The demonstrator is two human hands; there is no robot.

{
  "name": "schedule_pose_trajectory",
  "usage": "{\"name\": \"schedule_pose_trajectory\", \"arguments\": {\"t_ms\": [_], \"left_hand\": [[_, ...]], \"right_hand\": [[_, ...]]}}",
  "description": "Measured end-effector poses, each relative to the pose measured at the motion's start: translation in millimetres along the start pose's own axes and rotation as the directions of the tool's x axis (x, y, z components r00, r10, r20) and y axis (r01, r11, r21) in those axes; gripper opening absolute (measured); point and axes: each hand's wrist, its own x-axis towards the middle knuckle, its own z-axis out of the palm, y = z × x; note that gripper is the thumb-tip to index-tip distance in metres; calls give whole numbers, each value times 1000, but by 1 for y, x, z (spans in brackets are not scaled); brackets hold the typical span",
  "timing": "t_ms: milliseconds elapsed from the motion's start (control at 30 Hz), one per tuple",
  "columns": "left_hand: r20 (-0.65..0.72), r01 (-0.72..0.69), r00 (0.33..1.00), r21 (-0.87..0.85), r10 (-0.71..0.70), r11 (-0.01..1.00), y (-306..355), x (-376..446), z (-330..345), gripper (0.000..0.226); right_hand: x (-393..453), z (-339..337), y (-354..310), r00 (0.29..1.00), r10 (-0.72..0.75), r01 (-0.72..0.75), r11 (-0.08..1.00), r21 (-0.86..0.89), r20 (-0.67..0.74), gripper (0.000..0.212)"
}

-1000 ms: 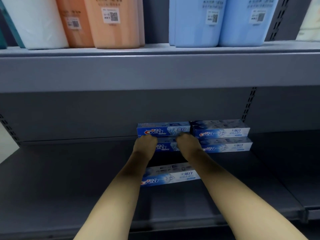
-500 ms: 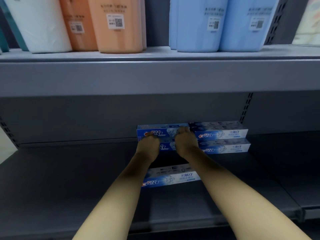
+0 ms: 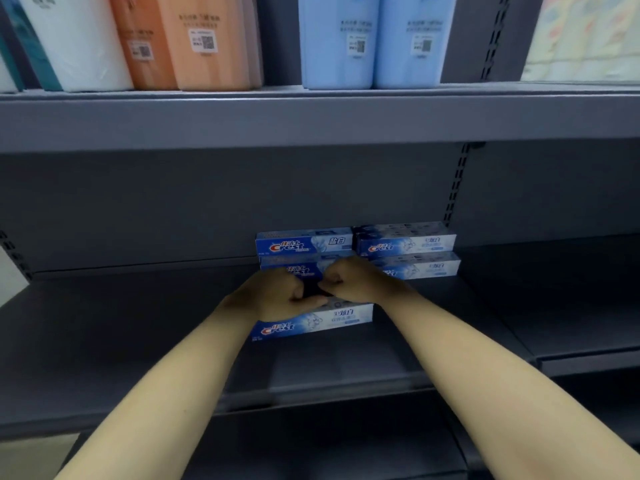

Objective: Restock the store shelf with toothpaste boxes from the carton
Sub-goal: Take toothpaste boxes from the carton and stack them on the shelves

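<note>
Four blue and white toothpaste boxes stand in two stacks of two at the back of the grey shelf (image 3: 138,334). The top left box (image 3: 304,241) sits beside the top right box (image 3: 405,239). The lower left box (image 3: 294,270) is partly hidden by my hands, and the lower right box (image 3: 422,266) is beside it. A fifth, front toothpaste box (image 3: 322,322) lies alone in front of them. My left hand (image 3: 277,296) curls over its top left part, thumb along the top. My right hand (image 3: 353,280) curls at its back edge. The carton is out of view.
The upper shelf (image 3: 311,116) hangs low overhead and carries a white pack (image 3: 76,43), orange packs (image 3: 207,39) and light blue packs (image 3: 370,39). Bare grey shelf spreads left and right of the boxes. A slotted upright (image 3: 457,181) runs behind the stacks.
Both hands have drawn back from the left rear stack toward me and come down onto the front box. The stacked boxes stay in place.
</note>
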Motion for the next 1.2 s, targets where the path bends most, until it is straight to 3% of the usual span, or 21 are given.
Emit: {"name": "schedule_pose_trajectory", "arguments": {"t_ms": [100, 200, 300, 533, 700, 833, 1200], "left_hand": [[72, 9, 997, 97, -16, 995, 1, -13, -1, 55], [92, 37, 995, 62, -42, 997, 5, -18, -2, 32], [100, 66, 992, 49, -70, 997, 12, -19, -3, 25], [-7, 20, 1000, 76, -20, 997, 43, -2, -4, 29], [-192, -40, 980, 73, 53, 997, 81, 35, -4, 33], [-325, -8, 944, 158, 59, 987, 115, 70, 1, 35], [-363, 132, 929, 134, -76, 982, 146, 130, 19, 35]], "right_hand": [[-12, 0, -1, 998, -38, 37, 999, 17, 59, 34], [-24, -2, 1, 989, -47, 45, 999, 17, 139, 28], [-34, 0, 7, 984, -68, 72, 997, -20, 165, 32], [-53, -15, 36, 996, -36, 41, 997, -63, 85, 31], [-71, -45, 77, 999, 10, -13, 994, -112, -34, 39], [-80, -65, 112, 992, 57, -75, 984, -160, -115, 38], [-68, -78, 155, 974, 33, -101, 948, -301, -224, 43]]}}
